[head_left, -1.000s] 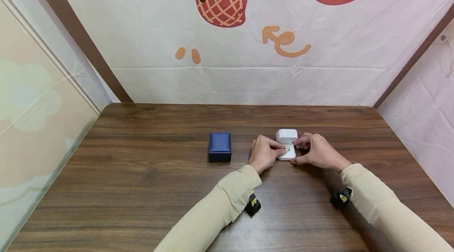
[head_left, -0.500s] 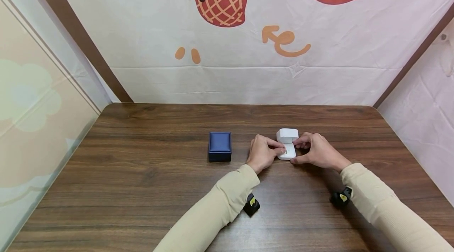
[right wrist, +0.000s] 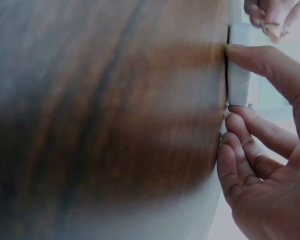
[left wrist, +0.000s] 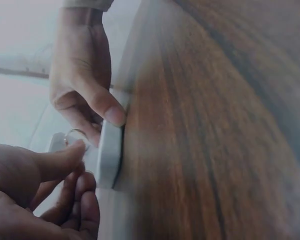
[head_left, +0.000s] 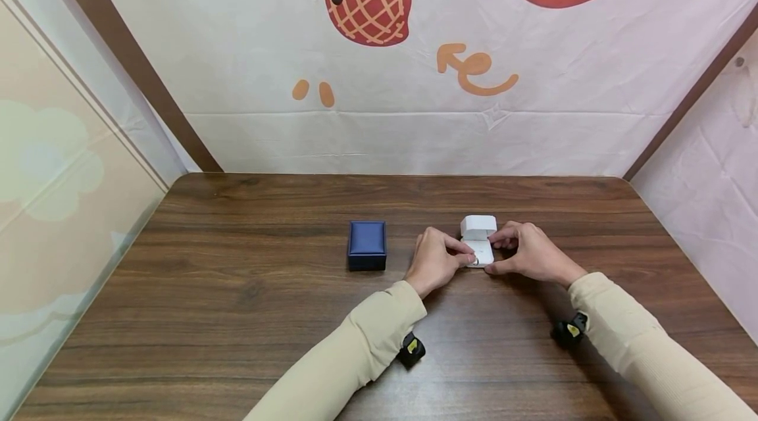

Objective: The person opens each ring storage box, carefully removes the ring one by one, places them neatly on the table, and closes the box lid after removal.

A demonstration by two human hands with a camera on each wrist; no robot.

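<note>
A small white ring box (head_left: 478,226) stands on the table with its lid raised and its white insert showing. My left hand (head_left: 437,259) pinches a thin ring (left wrist: 76,132) between thumb and forefinger, over the front left of the insert. Part of the ring is hidden by the fingertips. From the right, my right hand (head_left: 531,254) holds the box's base, its thumb at the near corner and its forefinger towards the back. In the right wrist view the thumb and forefinger lie along the side of the white base (right wrist: 238,90).
A closed dark blue box (head_left: 367,245) sits to the left of my left hand on the brown wooden table (head_left: 237,316). Behind the table hangs a printed white cloth (head_left: 379,131), with more cloth at both sides.
My left hand has shifted slightly left and towards me, and the ring has come from the middle of the insert towards its front left. The right hand stays in place.
</note>
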